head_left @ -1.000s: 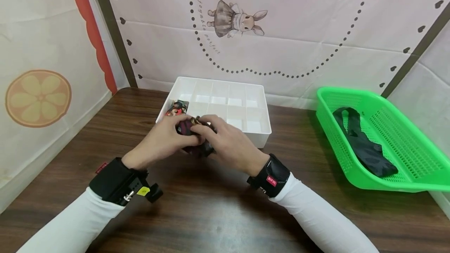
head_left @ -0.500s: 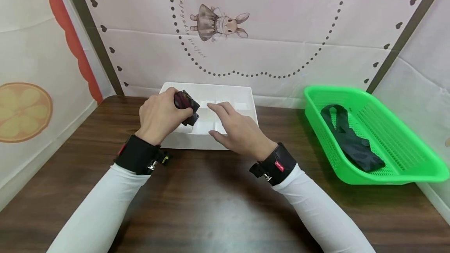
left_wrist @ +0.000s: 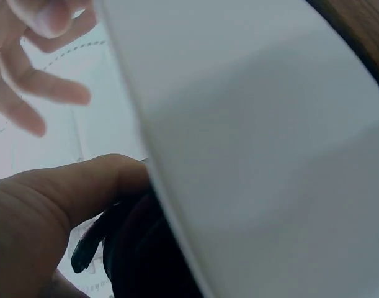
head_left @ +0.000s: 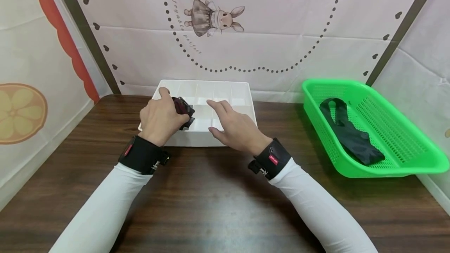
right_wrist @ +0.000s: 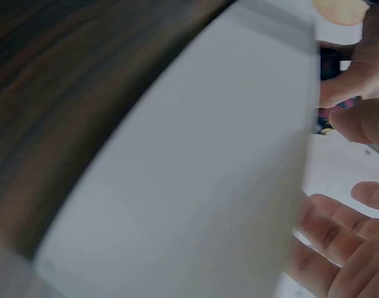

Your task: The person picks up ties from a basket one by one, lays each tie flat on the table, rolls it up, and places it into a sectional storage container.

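Observation:
A white divided box [head_left: 242, 89] stands at the back of the brown table. My left hand [head_left: 162, 116] grips a small folded dark red and black cloth bundle [head_left: 183, 109] and holds it over the box's left compartments. The left wrist view shows the dark bundle [left_wrist: 139, 248] under my thumb beside the box's white wall [left_wrist: 251, 143]. My right hand [head_left: 234, 128] hovers flat with straight fingers over the box's front middle compartments, holding nothing. In the right wrist view its fingers [right_wrist: 338, 242] show beyond the blurred white box wall [right_wrist: 195, 186].
A green plastic basket [head_left: 404, 155] stands at the right with a black cloth [head_left: 351, 138] lying in it. Pink printed backdrop panels close the table at the back and both sides. Bare brown tabletop [head_left: 211, 206] lies between me and the box.
Both hands held the bundle together in front of the box a second ago. The right hand has let go, and the left has carried the bundle over the box and lowered it.

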A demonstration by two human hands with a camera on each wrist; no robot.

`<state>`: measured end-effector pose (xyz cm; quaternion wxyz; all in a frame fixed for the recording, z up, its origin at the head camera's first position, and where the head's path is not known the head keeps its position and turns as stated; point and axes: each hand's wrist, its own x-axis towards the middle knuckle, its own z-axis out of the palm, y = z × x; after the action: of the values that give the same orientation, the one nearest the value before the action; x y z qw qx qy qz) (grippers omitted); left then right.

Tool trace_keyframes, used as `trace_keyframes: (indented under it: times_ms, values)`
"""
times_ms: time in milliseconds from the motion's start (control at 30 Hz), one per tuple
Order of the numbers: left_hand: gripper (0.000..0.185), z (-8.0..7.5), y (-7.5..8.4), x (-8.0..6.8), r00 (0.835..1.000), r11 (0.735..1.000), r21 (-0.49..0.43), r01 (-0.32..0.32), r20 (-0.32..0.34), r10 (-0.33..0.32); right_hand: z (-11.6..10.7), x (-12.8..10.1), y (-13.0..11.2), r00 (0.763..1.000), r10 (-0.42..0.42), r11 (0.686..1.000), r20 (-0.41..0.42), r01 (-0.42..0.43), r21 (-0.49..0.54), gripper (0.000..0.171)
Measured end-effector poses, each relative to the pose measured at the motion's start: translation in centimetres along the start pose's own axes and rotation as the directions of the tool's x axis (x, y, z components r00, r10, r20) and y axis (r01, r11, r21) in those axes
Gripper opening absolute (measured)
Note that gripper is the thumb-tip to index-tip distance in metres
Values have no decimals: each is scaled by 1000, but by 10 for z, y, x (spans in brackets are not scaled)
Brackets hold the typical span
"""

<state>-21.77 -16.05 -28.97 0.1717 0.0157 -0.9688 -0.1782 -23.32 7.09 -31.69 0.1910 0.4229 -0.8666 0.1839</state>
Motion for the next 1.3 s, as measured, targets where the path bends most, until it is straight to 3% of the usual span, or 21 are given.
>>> trace_keyframes:
  times_ms: [200, 433, 700, 833, 967, 1300]
  values:
    - [45, 7, 1, -1, 999, 998, 26, -49, -20, 49, 18, -1, 5, 998, 33, 998, 50, -36, 59, 64]
    - [45, 9, 3, 0, 999, 999, 26, -44, -23, 44, 30, -3, 5, 990, 58, 992, 125, -71, 103, 67]
    - [42, 15, 1, 4, 996, 989, 129, -71, -43, 77, 31, -2, 5, 988, 50, 989, 149, -70, 131, 70]
    - [42, 18, 0, 4, 994, 991, 99, -85, -56, 91, 28, -3, 4, 979, 70, 976, 192, -107, 192, 73]
    - [42, 18, 0, 2, 994, 993, 54, -102, -27, 104, 26, -4, 5, 968, 88, 961, 234, -144, 235, 75]
    - [32, 6, -2, 4, 993, 993, -10, -115, 15, 115, 24, 0, 6, 965, 76, 955, 249, -142, 259, 75]
